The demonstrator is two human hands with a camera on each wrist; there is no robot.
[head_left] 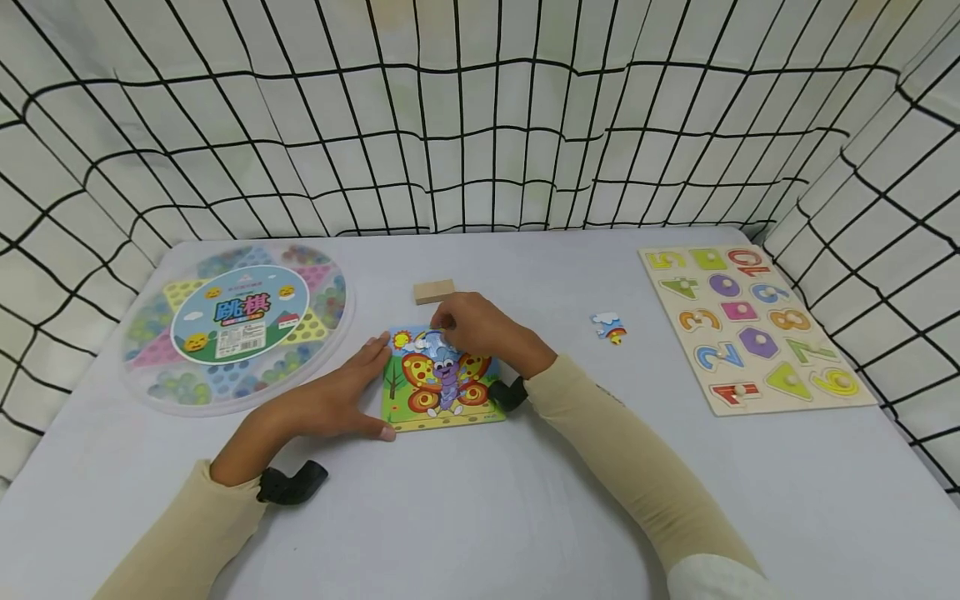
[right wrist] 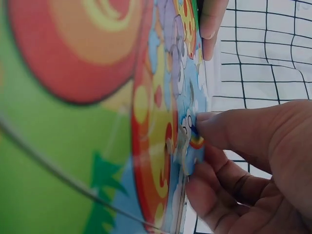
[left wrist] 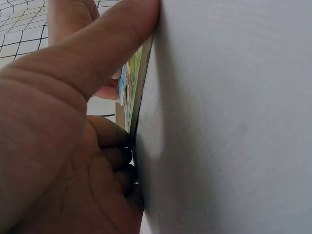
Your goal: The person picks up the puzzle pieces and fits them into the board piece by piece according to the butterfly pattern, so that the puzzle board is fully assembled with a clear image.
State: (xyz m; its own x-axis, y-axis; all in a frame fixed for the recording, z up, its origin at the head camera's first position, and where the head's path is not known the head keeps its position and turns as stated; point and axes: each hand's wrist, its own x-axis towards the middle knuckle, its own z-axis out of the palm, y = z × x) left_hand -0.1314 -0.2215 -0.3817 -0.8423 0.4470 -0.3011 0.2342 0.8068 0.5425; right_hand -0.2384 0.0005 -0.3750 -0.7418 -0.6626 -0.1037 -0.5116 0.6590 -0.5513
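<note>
A square butterfly jigsaw puzzle (head_left: 448, 385) lies flat on the table in the head view, with a sun, a tree and green ground in its picture. Along its left side rests my left hand (head_left: 337, 402), thumb at the near left corner and fingers spread toward the far corner. My right hand (head_left: 483, 327) is over the far edge. Between thumb and fingers it pinches a small jigsaw piece (right wrist: 184, 152), which stands tilted up from the picture in the right wrist view. The fingers hide part of the puzzle's upper right.
A loose jigsaw piece (head_left: 609, 327) lies to the right. Behind the puzzle is a small wooden block (head_left: 433, 291). A round Chinese checkers box (head_left: 240, 315) stands at left, a wooden number-and-shape board (head_left: 757, 379) at right. Black netting (head_left: 495, 129) over white cloth surrounds the table.
</note>
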